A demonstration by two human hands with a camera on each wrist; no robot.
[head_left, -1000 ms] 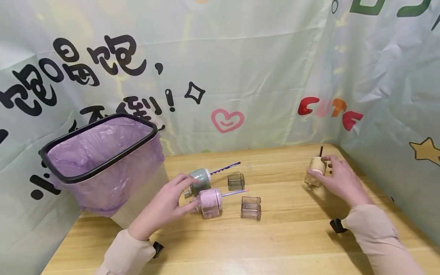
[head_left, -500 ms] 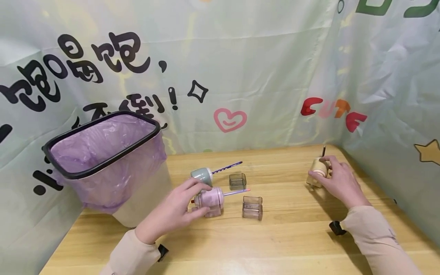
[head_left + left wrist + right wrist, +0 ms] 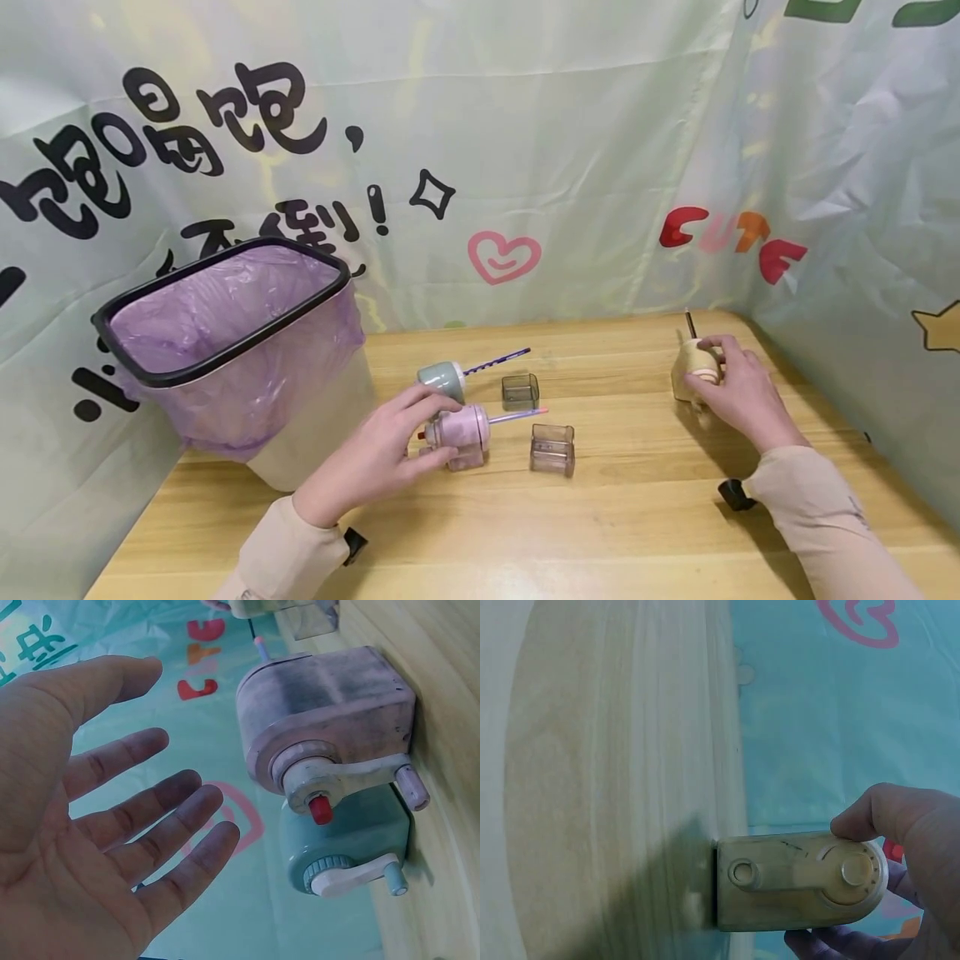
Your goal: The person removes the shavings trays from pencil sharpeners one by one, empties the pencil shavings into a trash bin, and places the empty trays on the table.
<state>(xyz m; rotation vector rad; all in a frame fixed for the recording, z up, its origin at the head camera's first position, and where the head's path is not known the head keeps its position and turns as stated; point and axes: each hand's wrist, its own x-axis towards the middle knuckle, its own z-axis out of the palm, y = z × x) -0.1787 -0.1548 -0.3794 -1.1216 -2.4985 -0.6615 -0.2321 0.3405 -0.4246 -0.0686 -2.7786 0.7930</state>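
Note:
My left hand (image 3: 382, 450), fingers spread and relaxed, hovers beside a pink crank pencil sharpener (image 3: 463, 429); the left wrist view shows a gap between hand and sharpener (image 3: 330, 712). A pink-tipped pencil (image 3: 517, 416) sticks out of its front. Just behind stands a grey-green crank sharpener (image 3: 441, 379) holding a dark blue pencil (image 3: 498, 362). At the right, my right hand (image 3: 742, 392) grips a beige crank sharpener (image 3: 686, 367) around its rounded top, thumb on one side, fingers on the other. A dark pencil (image 3: 691, 323) points up from its far side. Its crank (image 3: 787, 879) faces the right wrist camera.
Two clear shavings drawers, one grey (image 3: 520, 392) and one brownish (image 3: 552, 450), lie mid-table. A bin (image 3: 300, 433) with a purple liner (image 3: 255, 287) stands at the left. Printed cloth (image 3: 585, 192) hangs behind and beside the wooden table (image 3: 525, 542).
My left hand has drawn back from the grey-green sharpener's side to beside the pink one's crank end. The beige sharpener has turned slightly in my right hand, its pencil now leaning left.

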